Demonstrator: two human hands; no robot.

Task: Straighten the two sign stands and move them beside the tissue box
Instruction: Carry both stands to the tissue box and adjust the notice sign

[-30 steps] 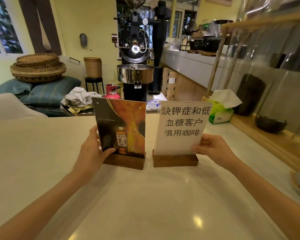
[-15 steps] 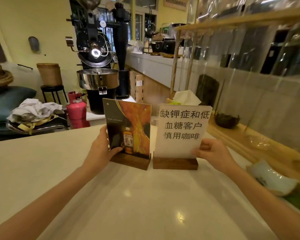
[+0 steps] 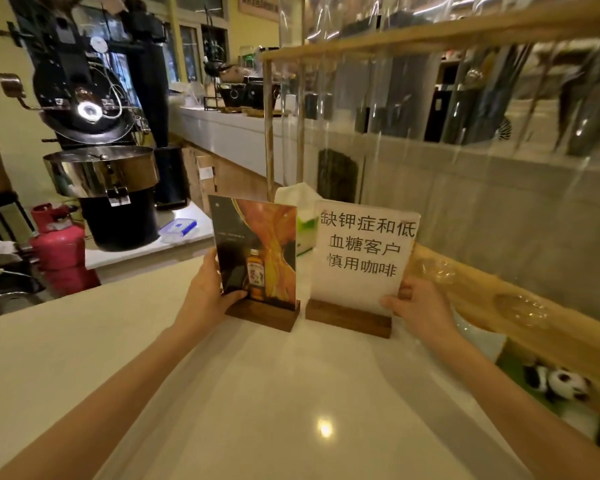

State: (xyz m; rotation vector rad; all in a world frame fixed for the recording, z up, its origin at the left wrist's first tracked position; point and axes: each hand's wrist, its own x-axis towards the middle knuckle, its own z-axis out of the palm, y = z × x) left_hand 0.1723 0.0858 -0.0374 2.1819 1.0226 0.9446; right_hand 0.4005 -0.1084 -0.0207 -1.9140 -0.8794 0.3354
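Two acrylic sign stands on dark wooden bases stand upright, side by side, on the pale counter [image 3: 222,393]. The picture sign [image 3: 260,251] shows a bottle on an orange and dark print; my left hand [image 3: 208,292] grips its left edge, thumb on the front. The white text sign [image 3: 361,258] carries black Chinese characters; my right hand [image 3: 420,306] grips its lower right corner. The tissue box [image 3: 303,226], green and white with a tissue sticking up, sits just behind the two signs and is mostly hidden by them.
A wooden ledge [image 3: 499,306] with a clear plastic screen above it runs along the counter's right side. A panda toy [image 3: 558,382] lies low at the right. Beyond the far counter edge stand a black coffee roaster [image 3: 101,161] and a red gas cylinder [image 3: 61,247].
Both signs have slid forward and to the right across the counter, held in my hands, and now stand right in front of the tissue box. The view has swung to the right.
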